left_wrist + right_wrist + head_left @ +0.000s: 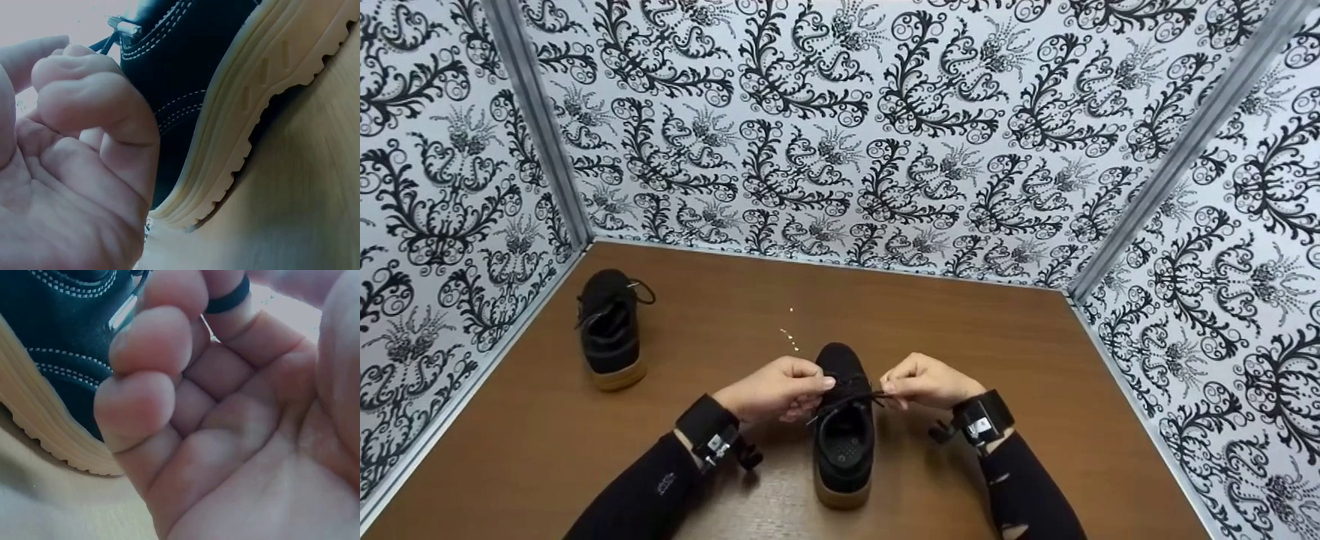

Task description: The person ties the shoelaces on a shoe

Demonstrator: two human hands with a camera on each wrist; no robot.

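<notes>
A black shoe (pixel 844 469) with a tan gum sole and white stitching stands upright on the table, heel toward me. My left hand (pixel 772 386) is at its left side, thumb and forefinger pinching a black shoelace over the tongue. From the right, my right hand (pixel 928 381) pinches the other shoelace (pixel 877 395), drawn out sideways across the shoe's opening. A metal lace tip (pixel 129 28) hangs beside the left fingers in the left wrist view. Another metal tip (pixel 122 314) shows by the curled right fingers, against the shoe's side. The pinching fingertips are hidden in both wrist views.
The matching black shoe (pixel 611 334) stands at the far left of the brown wooden table (pixel 720 300), its lace looped out to the right. Small bright specks (pixel 789 337) lie beyond the left hand. Patterned panels (pixel 825 150) enclose the table's back and sides.
</notes>
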